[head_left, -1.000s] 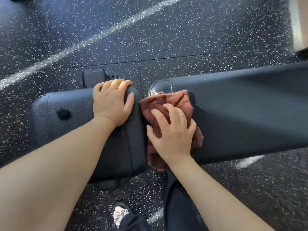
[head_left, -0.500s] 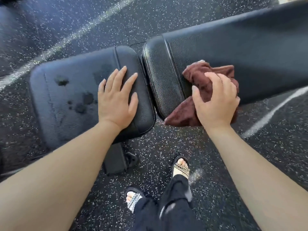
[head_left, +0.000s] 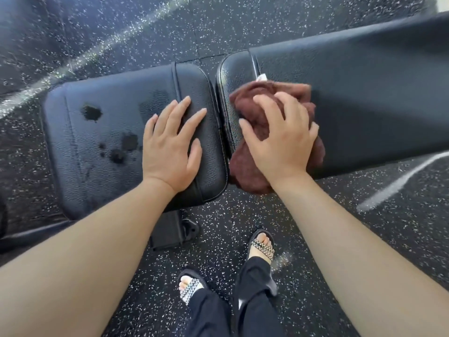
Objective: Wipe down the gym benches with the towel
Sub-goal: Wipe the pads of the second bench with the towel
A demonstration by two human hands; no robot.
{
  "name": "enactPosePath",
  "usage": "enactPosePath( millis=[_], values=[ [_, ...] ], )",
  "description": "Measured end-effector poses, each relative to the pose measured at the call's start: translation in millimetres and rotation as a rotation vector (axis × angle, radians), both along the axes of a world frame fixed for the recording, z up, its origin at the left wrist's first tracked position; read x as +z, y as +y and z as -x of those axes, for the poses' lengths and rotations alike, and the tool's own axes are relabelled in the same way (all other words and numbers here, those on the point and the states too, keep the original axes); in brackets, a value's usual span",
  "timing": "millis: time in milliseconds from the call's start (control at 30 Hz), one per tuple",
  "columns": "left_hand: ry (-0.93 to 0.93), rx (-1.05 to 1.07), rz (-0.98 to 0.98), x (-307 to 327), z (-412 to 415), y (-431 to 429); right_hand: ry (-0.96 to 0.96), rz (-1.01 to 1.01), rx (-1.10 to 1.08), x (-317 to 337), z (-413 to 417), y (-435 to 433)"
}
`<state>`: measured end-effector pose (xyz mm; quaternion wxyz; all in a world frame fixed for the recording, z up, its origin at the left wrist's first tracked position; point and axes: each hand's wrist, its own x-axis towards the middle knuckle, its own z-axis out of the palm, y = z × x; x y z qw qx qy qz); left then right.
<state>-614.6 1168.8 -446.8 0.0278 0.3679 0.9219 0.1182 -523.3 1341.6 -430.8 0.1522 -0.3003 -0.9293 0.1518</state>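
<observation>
Right hand gripping towel slid back toward flat, open left hand.

Place: a gym, I'd say.
Floor: black rubber matting, white-speckled, under my feet.
Equipment: a padded black bench before me.

I see a brown-red towel bunched on the rounded end of the long black back pad, with part of it hanging over the near edge. Just across a narrow gap, the black seat pad shows dark blotches.
</observation>
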Motion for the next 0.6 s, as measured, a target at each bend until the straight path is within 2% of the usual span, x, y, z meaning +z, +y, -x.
enactPosePath(
  millis=[167,333,467,600],
  values=[
    [-0.005,0.016,0.045,1.6,0.8,0.2,-0.062,0.060,0.000,3.8,36.7,9.4],
    [-0.047,0.015,0.081,8.9,0.7,1.6,-0.028,0.074,0.142,6.2,-6.1,-13.9],
    [-0.108,-0.017,0.006,15.1,7.0,-6.4,0.019,0.050,0.195,3.9,-10.5,-28.2],
    [-0.082,0.107,0.077,21.6,45.4,-53.5,0.036,0.090,0.230,3.1,24.7,-42.1]
  ],
)
